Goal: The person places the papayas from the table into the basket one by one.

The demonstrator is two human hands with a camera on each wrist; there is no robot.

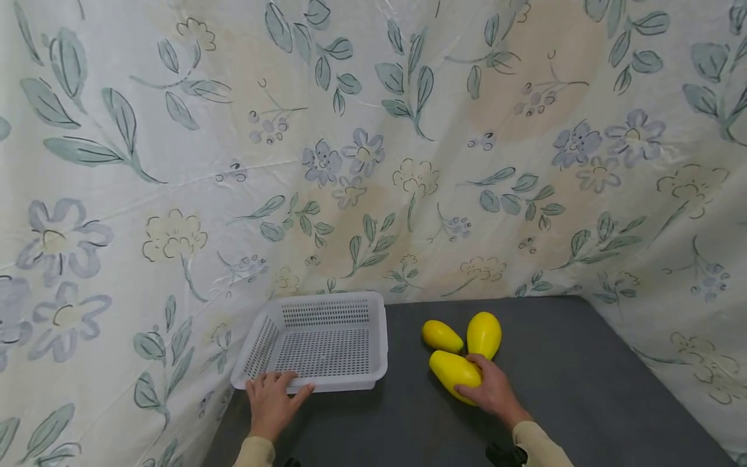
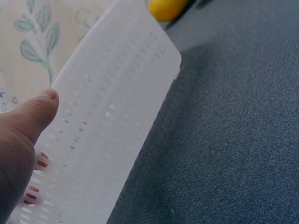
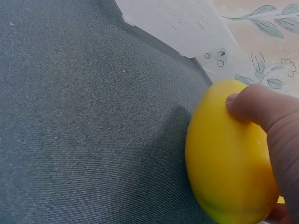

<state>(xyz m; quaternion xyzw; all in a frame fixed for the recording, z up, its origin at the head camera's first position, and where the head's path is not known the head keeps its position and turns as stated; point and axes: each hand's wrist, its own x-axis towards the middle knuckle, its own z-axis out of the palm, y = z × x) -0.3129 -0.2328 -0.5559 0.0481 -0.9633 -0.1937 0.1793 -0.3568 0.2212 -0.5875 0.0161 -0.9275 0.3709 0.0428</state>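
A white plastic basket [image 1: 323, 350] with slotted walls stands at the left of the dark table. My left hand [image 1: 272, 403] grips its near rim, the thumb [image 2: 39, 112] on the outer side and fingertips showing through the slots from inside. At the right, my right hand [image 1: 493, 389] holds a yellow mango [image 1: 454, 375] by its near right side, thumb on its surface; the other fingers are mostly hidden behind it in the right wrist view. Two more yellow mangoes lie just beyond, a smaller one [image 1: 441, 336] and a longer one [image 1: 484, 334].
The dark grey cloth-covered table [image 1: 560, 363] runs along a floral curtain [image 1: 408, 162] at the back and sides. A strip of tabletop separates the basket from the mangoes.
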